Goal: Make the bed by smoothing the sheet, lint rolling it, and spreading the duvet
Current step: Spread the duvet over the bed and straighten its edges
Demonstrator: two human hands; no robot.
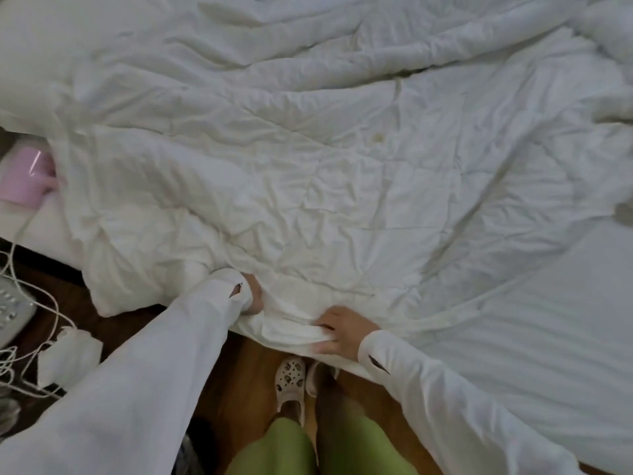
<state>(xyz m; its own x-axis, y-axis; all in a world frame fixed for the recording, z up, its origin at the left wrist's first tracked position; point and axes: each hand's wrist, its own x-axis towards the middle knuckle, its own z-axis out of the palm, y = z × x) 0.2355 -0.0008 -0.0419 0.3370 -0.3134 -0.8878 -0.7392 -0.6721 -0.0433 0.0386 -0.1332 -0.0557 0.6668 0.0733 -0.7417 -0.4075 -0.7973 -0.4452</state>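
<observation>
Duvet [325, 159] fabric, white and heavily creased, is spread over most of the bed, with its near edge bunched at about six o'clock, where it hangs just past the mattress side. That bunched edge is gripped by both hands: the right hand [342, 332] is clenched on a fold at the hem, fingers curled into the cloth, and the left hand [253, 296], half hidden by its sleeve, is pressed into the fabric just beside it at about seven o'clock. The hands are close together but not touching.

At four o'clock a band of bare sheet [534, 303] is left uncovered, smoother than the duvet and lying flat.

Several risks are judged likely from here. With both grips set so near each other, a pull would be carried by a narrow strip only, so the far corners could lag and the folds at twelve o'clock could be tightened rather than released. The hanging edge could be dragged onto the wooden floor [246, 389], or stepped on, since a shoe [291, 378] is placed directly below the hem.

At eight o'clock, white cords [30, 303] and a small white bag [68, 358] lie on the floor near the duvet's corner and could be snagged by a sweep. A pink object [24, 176] at nine o'clock, touched by the duvet's edge, could be knocked.
</observation>
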